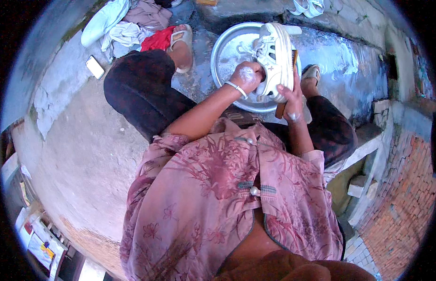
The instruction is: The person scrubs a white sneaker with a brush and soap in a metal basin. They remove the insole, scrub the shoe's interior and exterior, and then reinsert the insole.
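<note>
A white sneaker with loose laces is tilted on its side above a round metal basin. My left hand, wet with suds and wearing a bangle, grips the sneaker at its opening; the fingertips are hidden there. On the sole side, my right hand is closed around a wooden scrub brush. The brush's bristles face the edge of the sole, and its middle is hidden by my fingers. Foamy water covers part of the basin's bottom.
Clothes and a red cloth lie on the ground at upper left. A phone rests on the concrete near my knee. White sandals sit on a ledge at the top. A brick surface is at right.
</note>
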Motion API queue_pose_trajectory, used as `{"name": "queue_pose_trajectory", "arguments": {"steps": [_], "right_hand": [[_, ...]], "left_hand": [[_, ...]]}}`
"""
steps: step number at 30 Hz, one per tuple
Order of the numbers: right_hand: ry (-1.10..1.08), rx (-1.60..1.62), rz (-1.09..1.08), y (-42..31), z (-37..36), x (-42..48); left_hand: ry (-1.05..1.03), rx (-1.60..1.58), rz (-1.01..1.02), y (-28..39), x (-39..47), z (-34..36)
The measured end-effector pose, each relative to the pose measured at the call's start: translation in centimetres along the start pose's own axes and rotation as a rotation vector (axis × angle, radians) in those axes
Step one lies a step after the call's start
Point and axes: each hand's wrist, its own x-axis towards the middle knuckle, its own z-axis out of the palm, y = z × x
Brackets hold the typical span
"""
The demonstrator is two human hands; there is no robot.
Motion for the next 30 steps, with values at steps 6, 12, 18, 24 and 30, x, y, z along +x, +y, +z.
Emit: {"name": "queue_pose_trajectory", "arguments": {"steps": [6, 12, 18, 24, 30], "right_hand": [[-0.018, -0.309, -0.24, -0.6, 0.3, -0.3], [-0.08, -0.454, -0.294, -1.7, 0.4, -0.4], [-0.079, -0.396, -0.275, -1.1, 0.5, -0.3], [-0.128, -0.433, -0.336, -0.1, -0.4, 0.0], [-0.128, -0.466, -0.343, -0.9, 0.2, 0.0]], "left_hand": [[-0.152, -0.824, -0.398, 0.8, -0.1, 0.3], [-0.314, -1.221, -0.503, 1.0, 0.0, 0.3], [-0.333, -1.209, -0.558, -0.4, 0.1, 1.1], [-0.15, -1.024, -0.516, 1.0, -0.3, 1.7], [-0.125, -1.208, -0.5, 0.9, -0.2, 1.6]]}}
